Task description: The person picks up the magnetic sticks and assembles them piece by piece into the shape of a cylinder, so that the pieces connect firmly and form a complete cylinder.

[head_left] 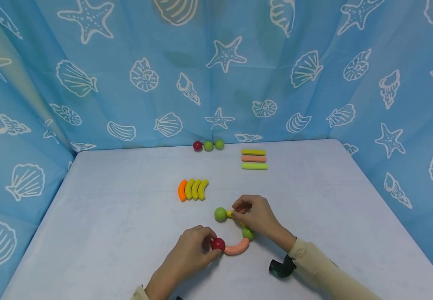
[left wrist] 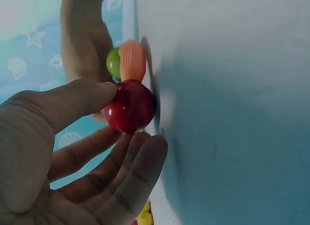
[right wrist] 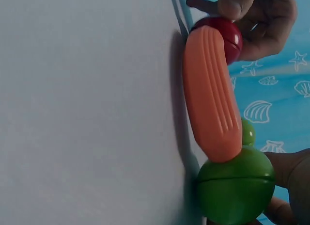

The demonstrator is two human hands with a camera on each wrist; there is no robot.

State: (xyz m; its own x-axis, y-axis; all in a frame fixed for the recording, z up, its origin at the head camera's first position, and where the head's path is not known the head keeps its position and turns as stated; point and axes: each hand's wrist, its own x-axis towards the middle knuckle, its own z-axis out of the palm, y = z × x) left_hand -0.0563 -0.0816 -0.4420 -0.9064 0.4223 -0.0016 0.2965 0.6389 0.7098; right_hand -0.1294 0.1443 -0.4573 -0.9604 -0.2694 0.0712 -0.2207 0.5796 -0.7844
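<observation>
My left hand pinches a shiny red ball between thumb and fingers, low over the table. In the left wrist view, that ball meets the end of a ribbed, salmon curved stick. The stick's other end joins a green ball, seen large in the right wrist view. From there a yellow curved stick runs back to a second green ball. My right hand pinches this yellow stick near that ball, its fingers hiding most of the stick.
Behind the hands lie one orange and several yellow curved sticks. Farther back are a red ball and two green balls, with three straight sticks to their right. A black curved object sits by the right sleeve. A blue shell-patterned curtain hangs behind.
</observation>
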